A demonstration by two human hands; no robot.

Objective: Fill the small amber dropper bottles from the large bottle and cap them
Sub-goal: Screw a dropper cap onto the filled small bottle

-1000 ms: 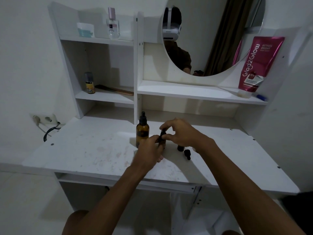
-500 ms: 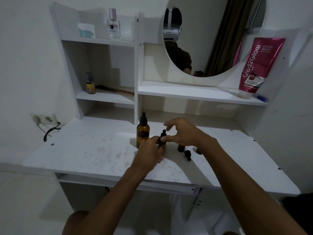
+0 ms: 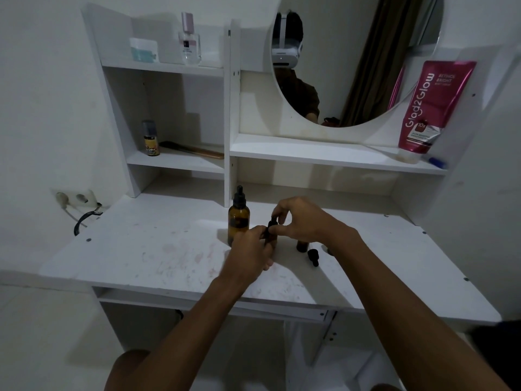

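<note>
The large amber bottle (image 3: 238, 221) with a black dropper cap stands upright on the white desk (image 3: 158, 249). Just right of it, my left hand (image 3: 249, 251) grips the body of a small amber dropper bottle (image 3: 271, 234). My right hand (image 3: 303, 220) pinches that bottle's black dropper cap between thumb and fingers. A second small amber bottle (image 3: 302, 246) stands open behind my right wrist, partly hidden. Its loose black dropper cap (image 3: 313, 257) lies on the desk beside it.
Shelves rise behind the desk with a spray can (image 3: 151, 139), a comb (image 3: 191, 150), a perfume bottle (image 3: 190, 40), a white jar (image 3: 143, 49) and a pink tube (image 3: 432, 108). A round mirror (image 3: 352, 60) hangs above. A wall socket with a cable (image 3: 77, 203) sits at the left.
My right hand's fingers have shifted around the small bottle's cap, and its wrist has moved off the second bottle. My left hand stays on the bottle.
</note>
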